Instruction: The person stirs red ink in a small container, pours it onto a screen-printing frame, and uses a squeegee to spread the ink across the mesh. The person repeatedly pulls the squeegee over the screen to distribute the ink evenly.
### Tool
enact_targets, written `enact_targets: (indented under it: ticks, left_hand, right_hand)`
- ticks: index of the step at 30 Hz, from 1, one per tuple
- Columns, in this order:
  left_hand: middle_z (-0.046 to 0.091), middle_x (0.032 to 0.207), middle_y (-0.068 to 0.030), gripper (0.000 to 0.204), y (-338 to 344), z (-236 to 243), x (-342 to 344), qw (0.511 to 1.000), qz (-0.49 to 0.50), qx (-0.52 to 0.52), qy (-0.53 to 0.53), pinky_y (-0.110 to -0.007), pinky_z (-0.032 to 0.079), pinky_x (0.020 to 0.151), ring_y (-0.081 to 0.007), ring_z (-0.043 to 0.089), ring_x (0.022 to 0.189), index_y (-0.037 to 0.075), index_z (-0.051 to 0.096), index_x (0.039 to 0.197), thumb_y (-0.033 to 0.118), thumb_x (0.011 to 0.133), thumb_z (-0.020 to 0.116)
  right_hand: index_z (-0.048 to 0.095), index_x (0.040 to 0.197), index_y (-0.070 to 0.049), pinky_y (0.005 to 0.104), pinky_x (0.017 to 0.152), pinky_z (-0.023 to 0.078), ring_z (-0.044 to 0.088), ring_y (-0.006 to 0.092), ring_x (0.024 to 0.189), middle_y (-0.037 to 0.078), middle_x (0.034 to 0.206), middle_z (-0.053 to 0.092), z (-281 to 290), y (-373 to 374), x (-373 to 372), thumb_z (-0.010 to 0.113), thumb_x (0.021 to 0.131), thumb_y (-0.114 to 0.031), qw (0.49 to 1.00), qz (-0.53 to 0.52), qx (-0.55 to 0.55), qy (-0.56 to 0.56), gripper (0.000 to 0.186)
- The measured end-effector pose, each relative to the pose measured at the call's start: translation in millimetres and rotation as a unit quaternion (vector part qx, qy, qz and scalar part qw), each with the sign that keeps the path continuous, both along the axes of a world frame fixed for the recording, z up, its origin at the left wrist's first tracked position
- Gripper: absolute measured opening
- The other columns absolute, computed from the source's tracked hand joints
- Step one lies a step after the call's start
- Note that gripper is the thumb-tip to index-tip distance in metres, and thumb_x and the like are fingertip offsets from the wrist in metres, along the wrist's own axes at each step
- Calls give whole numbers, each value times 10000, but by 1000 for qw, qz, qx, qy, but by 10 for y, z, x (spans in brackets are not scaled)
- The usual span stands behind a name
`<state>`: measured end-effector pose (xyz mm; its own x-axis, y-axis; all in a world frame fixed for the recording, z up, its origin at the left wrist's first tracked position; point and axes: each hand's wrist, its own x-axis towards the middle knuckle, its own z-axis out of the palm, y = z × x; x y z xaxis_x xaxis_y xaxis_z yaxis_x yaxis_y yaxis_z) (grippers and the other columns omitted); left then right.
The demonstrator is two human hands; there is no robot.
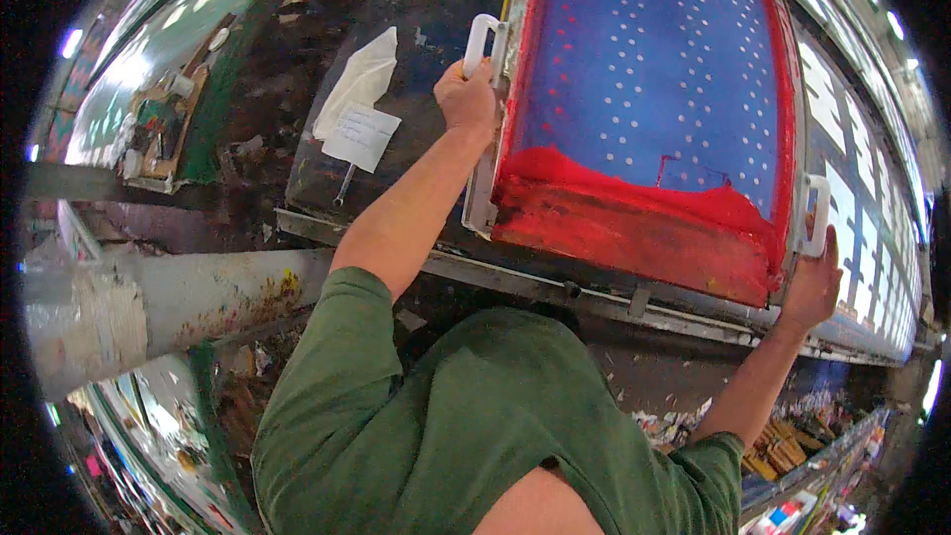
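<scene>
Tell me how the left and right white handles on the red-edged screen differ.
The left handle sits farther from the screen's near edge; the right handle sits closer to it. The left hand curls around the left handle's lower part, while the right hand is at the right handle's lower end, its grip partly hidden. Both are white loops on the screen's sides.
</scene>
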<state>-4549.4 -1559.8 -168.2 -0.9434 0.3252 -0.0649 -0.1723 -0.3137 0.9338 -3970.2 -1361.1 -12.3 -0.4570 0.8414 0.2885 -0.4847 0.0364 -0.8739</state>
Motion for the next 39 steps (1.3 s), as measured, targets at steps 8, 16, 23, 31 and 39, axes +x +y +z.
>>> enact_targets:
  ticks: [8, 16, 23, 31, 39]
  left_hand:
    - [754, 940, -38, 127, -283, -92, -318, 1000, -4, -23, 19, -350, 581, 676, -168, 724, 791, 22, 781, 1069, 98, 974, 818]
    - [777, 1012, -57, 177, -548, 241, -691, 994, -10, -95, 53, -348, 569, 758, -170, 715, 849, 0, 798, 1169, 118, 1041, 766]
    - [786, 1027, -62, 184, -559, 273, -746, 990, -32, -117, 65, -341, 574, 784, -167, 726, 884, -16, 806, 1168, 109, 1045, 750]
    - [784, 1041, -56, 174, -760, 65, -624, 988, -37, -116, 90, -325, 557, 810, -133, 712, 900, -10, 810, 1162, 109, 1053, 746]
    - [771, 1034, -52, 200, -921, -17, -503, 984, -4, -148, 97, -316, 532, 796, -132, 686, 896, -13, 804, 1151, 160, 1057, 768]
  right_hand:
    - [491, 1614, 86, 571, 1353, 226, 383, 476, 1614, 349, 1706, 426, -365, -83, -226, 559, 1096, -509, 1000, 9, 21, -5, 793]
    - [483, 1624, 59, 563, 1353, 222, 379, 447, 1617, 341, 1690, 447, -1038, -320, -653, 554, 1110, -498, 996, 8, -75, 53, 762]
    - [561, 1569, 63, 547, 1345, 243, 436, 420, 1582, 303, 1661, 507, -1204, -544, -747, 572, 1100, -471, 994, -2, -101, 48, 710]
    - [617, 1522, 72, 537, 1343, 253, 467, 405, 1558, 284, 1639, 544, -1513, -714, -602, 579, 1088, -451, 991, -29, -114, 63, 681]
    - [630, 1506, 76, 515, 1333, 272, 495, 398, 1527, 268, 1618, 566, -1522, -878, -519, 558, 1091, -409, 989, -41, -136, 49, 642]
